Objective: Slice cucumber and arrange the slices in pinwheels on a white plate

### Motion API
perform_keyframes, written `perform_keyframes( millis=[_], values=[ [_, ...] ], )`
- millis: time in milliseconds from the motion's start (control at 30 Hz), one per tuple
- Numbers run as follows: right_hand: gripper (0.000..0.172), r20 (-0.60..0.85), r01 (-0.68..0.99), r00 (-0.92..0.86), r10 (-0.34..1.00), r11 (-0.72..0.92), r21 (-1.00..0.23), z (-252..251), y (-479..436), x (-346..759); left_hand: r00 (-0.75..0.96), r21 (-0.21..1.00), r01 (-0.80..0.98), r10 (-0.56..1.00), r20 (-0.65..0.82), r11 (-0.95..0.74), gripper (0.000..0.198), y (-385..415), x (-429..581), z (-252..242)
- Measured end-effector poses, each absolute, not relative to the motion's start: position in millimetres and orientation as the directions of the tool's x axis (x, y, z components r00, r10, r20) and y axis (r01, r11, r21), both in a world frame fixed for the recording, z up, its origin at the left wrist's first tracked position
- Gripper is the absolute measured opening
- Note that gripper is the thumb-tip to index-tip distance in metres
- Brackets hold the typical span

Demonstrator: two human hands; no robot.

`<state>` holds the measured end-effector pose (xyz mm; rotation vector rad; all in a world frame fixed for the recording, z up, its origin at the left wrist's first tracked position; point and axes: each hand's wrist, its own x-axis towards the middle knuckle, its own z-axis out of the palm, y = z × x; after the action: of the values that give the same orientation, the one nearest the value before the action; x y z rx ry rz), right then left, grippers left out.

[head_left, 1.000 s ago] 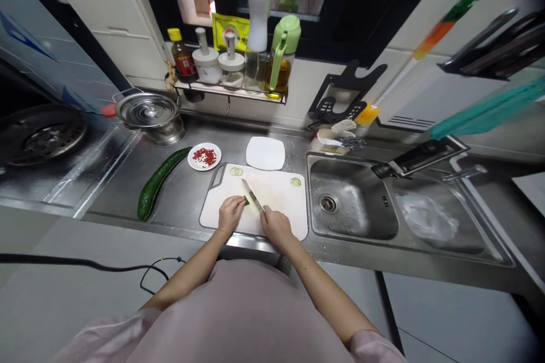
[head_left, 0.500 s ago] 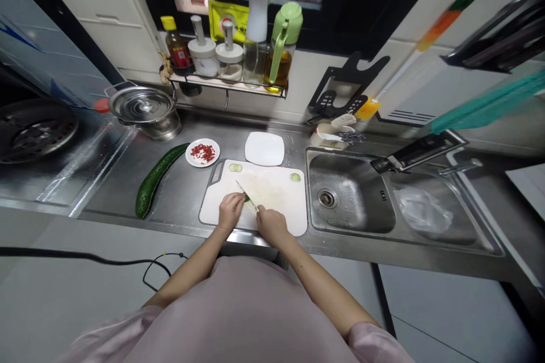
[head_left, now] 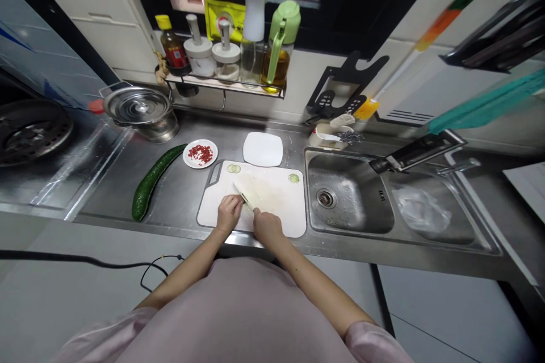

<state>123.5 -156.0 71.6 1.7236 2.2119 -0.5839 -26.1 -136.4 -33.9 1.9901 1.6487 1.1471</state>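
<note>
A white cutting board (head_left: 276, 190) lies on the steel counter in front of me. My left hand (head_left: 228, 212) is curled over a small green cucumber piece (head_left: 245, 199) near the board's front edge. My right hand (head_left: 266, 226) grips a knife (head_left: 242, 195) whose blade angles up and left, right beside the left fingertips. Cut cucumber slices lie on the board: a pair (head_left: 233, 168) at its far left corner and one (head_left: 293, 178) at its far right. A whole cucumber (head_left: 152, 179) lies on the counter to the left.
A small plate of chopped red chilli (head_left: 200, 153) and a white square plate (head_left: 263, 149) sit behind the board. A lidded steel pot (head_left: 139, 109) stands at left, a condiment rack (head_left: 225, 82) at the wall, and a double sink (head_left: 353, 204) at right.
The knife blade has shifted slightly left toward my left hand's fingers, and both hands have edged a little left on the board. The view has drifted slightly.
</note>
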Motion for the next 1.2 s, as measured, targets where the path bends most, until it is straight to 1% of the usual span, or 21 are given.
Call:
perform_keyframes(
  millis=[133, 267, 400, 800, 1200],
  values=[
    [0.026, -0.468, 0.965, -0.261, 0.844, 0.212, -0.156, 71, -152, 123, 0.017, 0.655, 0.674, 0.893, 0.451, -0.343, 0.019, -135, -25, -36],
    [0.026, -0.456, 0.964, -0.262, 0.851, 0.208, -0.165, 69, -149, 120, 0.026, 0.644, 0.670, 0.879, 0.476, -0.369, 0.017, -135, -26, -38],
    [0.026, -0.448, 0.967, -0.248, 0.859, 0.196, -0.160, 67, -151, 120, 0.026, 0.645, 0.672, 0.881, 0.472, -0.364, 0.017, -135, -26, -39],
    [0.027, -0.485, 0.962, -0.268, 0.832, 0.207, -0.176, 67, -144, 123, 0.025, 0.668, 0.648, 0.887, 0.462, -0.366, 0.016, -136, -25, -39],
    [0.028, -0.474, 0.962, -0.266, 0.839, 0.202, -0.184, 60, -141, 121, 0.023, 0.665, 0.646, 0.881, 0.473, -0.374, 0.014, -135, -25, -40]
  ],
)
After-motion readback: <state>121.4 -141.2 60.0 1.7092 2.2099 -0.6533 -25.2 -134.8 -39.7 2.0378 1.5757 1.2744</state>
